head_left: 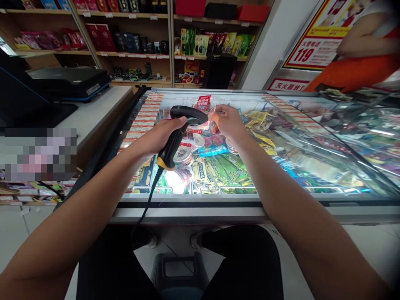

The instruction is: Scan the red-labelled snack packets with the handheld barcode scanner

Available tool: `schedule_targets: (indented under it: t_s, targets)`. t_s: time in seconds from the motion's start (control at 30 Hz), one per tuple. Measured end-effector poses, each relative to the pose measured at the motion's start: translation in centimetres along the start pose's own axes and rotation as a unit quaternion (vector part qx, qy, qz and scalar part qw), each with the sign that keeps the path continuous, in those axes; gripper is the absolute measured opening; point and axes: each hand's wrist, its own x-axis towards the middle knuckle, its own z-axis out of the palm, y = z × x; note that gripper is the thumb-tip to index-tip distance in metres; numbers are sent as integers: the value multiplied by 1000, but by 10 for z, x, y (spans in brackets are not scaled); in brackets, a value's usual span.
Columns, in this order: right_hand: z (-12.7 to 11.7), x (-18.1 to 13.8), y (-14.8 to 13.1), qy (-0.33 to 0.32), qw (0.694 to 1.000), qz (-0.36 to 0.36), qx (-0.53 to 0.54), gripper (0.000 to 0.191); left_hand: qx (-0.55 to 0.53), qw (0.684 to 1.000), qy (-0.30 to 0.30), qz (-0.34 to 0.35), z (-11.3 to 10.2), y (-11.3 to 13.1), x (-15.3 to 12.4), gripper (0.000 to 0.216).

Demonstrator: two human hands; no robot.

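My left hand (164,132) is wrapped round the handle of a black barcode scanner (173,146) with yellow trim. Its cable hangs down over the freezer's front edge, and its head points right, toward my other hand. The fingers of my right hand (226,121) pinch the side of a clear plastic packet with a red label (204,102), partly hidden behind the scanner head. Both hands are above a glass-topped chest freezer (193,211). Below them show ice cream cups (183,155), a blue packet (213,150) and green ice pop packets (225,168).
A black scale (70,79) stands on the counter (108,104) at the left, beside a dark screen. Shelves of boxed goods (134,41) line the back. At the upper right, a person in an orange apron (353,73) stands near a wall poster. A grey stool (179,275) is beneath me.
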Motion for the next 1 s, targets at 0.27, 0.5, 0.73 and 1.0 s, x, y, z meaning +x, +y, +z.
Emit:
schedule_targets:
  t_s: [0.27,0.5,0.73,1.0]
  targets:
    - [-2,3,2,-2,1000,-29,2,8,35,999,-4,11,-5,1,2,54]
    - [-41,26,1,152,986,-75,-5,10,7,999,47,26,-6,-3,8,50]
    - [-80,48,37,157,950,24,-269,14,13,997,75,2,-5,-3,10,47]
    - [-65,31,7,178,924,-122,-316,20,49,994,93,-34,-9,-12,16,53]
